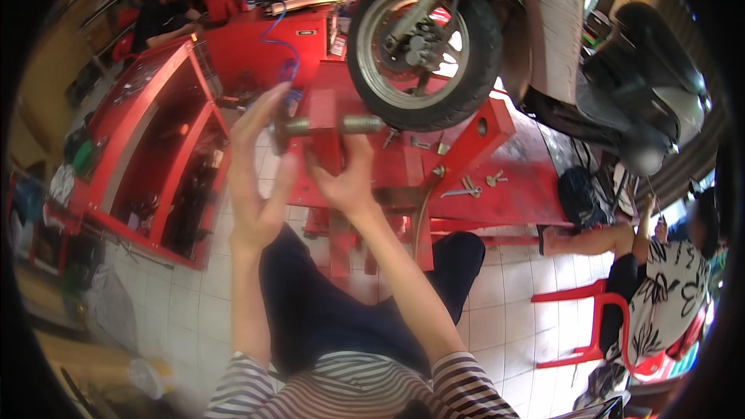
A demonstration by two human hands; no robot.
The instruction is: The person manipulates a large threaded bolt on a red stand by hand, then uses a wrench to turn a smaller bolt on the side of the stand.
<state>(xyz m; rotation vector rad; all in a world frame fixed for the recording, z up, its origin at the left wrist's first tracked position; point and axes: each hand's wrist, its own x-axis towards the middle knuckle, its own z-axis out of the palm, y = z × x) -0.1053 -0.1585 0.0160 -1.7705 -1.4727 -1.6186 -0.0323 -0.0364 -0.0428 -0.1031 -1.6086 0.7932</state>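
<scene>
A thick threaded screw (362, 124) runs sideways through an upright red metal block (324, 120) in front of me. My right hand (349, 182) grips the lower part of this block, thumb on its left and fingers on its right. At the screw's left end is a round dark head (281, 133), slightly blurred. My left hand (256, 163) is around that head with fingers stretched up and thumb apart; I cannot make out whether it touches. Behind the block lies a red metal work platform (535, 178), carrying a wrench (463, 192) and several small metal parts (497, 178).
A motorcycle's front wheel (425, 50) stands on the platform, its body reaching right. A slanted red bracket (473, 143) rises beside it. To the left is a red open-shelved cabinet (155, 155). One person sits on a red chair (597, 326) at right; another person (163, 15) is far left.
</scene>
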